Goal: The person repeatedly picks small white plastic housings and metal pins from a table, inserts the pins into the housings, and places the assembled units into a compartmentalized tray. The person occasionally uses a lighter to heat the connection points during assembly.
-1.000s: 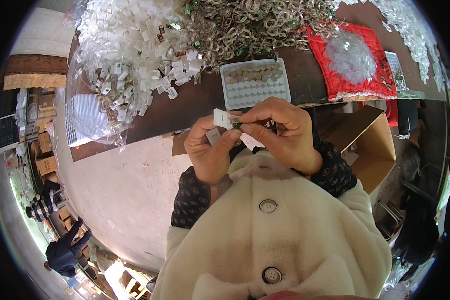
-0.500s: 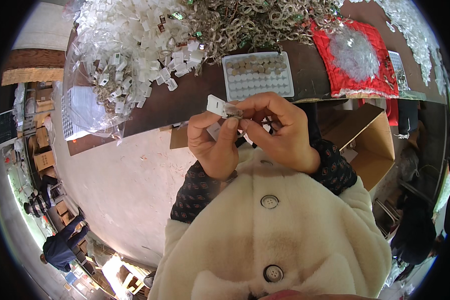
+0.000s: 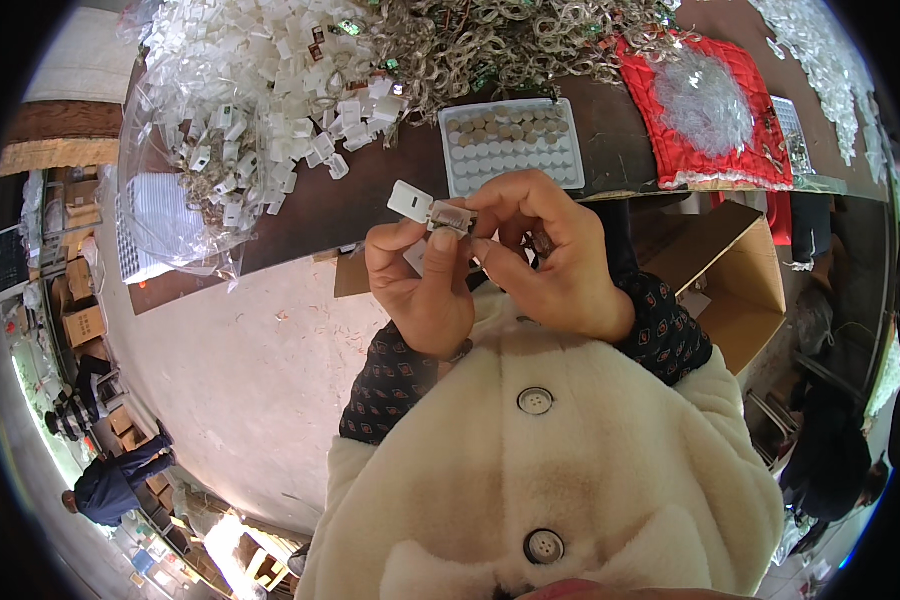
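In my left hand [image 3: 420,290], pinched between thumb and fingers, is a small white plastic case [image 3: 411,202] with a slotted flap turned outward. A silvery part [image 3: 452,217] shows at its inner end, above my left thumb. My right hand [image 3: 560,260] is closed close against that end, thumb and forefinger at its edge. Something dark and wiry [image 3: 541,243] peeks out within the curled right fingers; what their tips grip is hidden. Just beyond the hands, on the table, lies a white tray [image 3: 576,150] with several rows of round coin-like discs [image 3: 510,130].
White plastic cases [image 3: 300,130] are heaped at the back left, beside tangled clear strips [image 3: 490,50]. A red quilted cloth [image 3: 650,95] bears clear filaments [image 3: 705,105]. An open cardboard box [image 3: 750,290] stands below the table edge at right. People [image 3: 120,480] are farther off.
The white case has tilted and shifted slightly left, so its flap and the silvery part now face up more plainly. Both hands have moved a little left.
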